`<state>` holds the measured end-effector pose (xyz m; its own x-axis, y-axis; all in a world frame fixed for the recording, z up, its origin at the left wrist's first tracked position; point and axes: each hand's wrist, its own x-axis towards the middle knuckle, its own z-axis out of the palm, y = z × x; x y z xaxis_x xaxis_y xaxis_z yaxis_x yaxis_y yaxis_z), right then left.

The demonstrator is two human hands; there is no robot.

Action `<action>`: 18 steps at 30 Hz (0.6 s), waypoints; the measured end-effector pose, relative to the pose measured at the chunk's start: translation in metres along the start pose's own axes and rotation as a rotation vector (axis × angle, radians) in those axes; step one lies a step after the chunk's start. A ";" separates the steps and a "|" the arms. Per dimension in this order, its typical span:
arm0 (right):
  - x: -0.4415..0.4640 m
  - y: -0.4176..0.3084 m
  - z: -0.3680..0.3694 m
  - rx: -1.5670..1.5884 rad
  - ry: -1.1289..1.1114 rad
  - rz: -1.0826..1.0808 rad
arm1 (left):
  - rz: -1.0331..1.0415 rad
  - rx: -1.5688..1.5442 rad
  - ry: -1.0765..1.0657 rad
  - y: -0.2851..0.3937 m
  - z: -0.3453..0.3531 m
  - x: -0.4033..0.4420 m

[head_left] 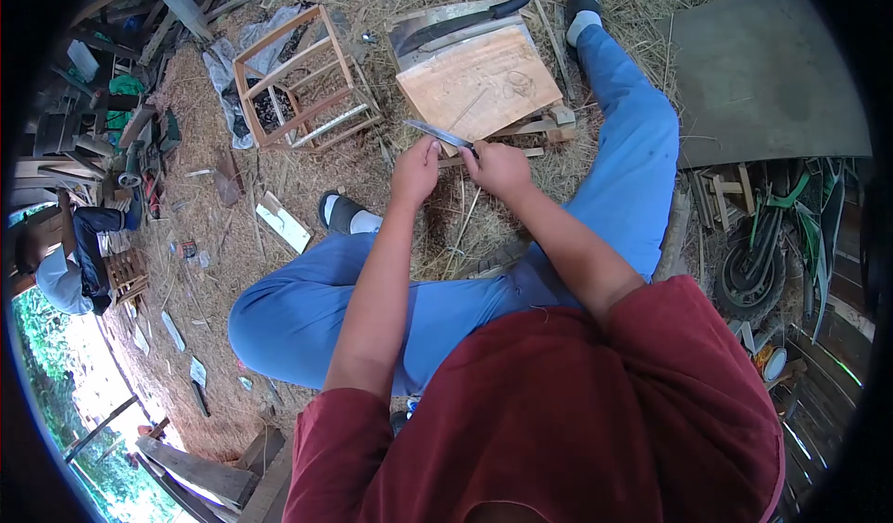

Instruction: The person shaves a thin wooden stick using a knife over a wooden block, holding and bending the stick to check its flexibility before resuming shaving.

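Remotely I see the slim grey-metal knife with black handle, its long axis slanting forward-left from my right hand, clamped on the handle, to just ahead of my curled left hand, whose grip I cannot tell.

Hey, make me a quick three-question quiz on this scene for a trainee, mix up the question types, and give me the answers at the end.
1. Which hand grips the handle of the small knife?
2. True or false: the machete has a black handle.
3. In this view, where is the open wooden frame relative to the wooden board?
A) To its right
B) To its left
C) On top of it

Key: 1. The right hand. 2. True. 3. B.
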<state>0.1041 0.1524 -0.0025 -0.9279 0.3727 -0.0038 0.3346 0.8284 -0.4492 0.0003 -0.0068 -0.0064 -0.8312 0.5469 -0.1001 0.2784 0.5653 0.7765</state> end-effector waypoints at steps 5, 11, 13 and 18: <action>0.002 0.007 -0.002 -0.012 -0.001 0.082 | -0.013 0.009 -0.031 -0.002 -0.002 0.001; 0.001 0.011 -0.009 -0.029 -0.071 0.075 | -0.067 -0.027 -0.064 0.003 -0.005 0.002; 0.010 0.020 -0.016 -0.060 -0.081 0.231 | -0.033 -0.047 -0.037 -0.005 0.000 0.003; -0.002 0.017 -0.012 -0.065 -0.135 -0.023 | -0.054 -0.074 -0.063 -0.001 -0.002 0.003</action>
<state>0.1134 0.1713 0.0006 -0.9476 0.2976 -0.1160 0.3190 0.8629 -0.3920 -0.0041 -0.0072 -0.0063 -0.8115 0.5560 -0.1799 0.1959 0.5489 0.8126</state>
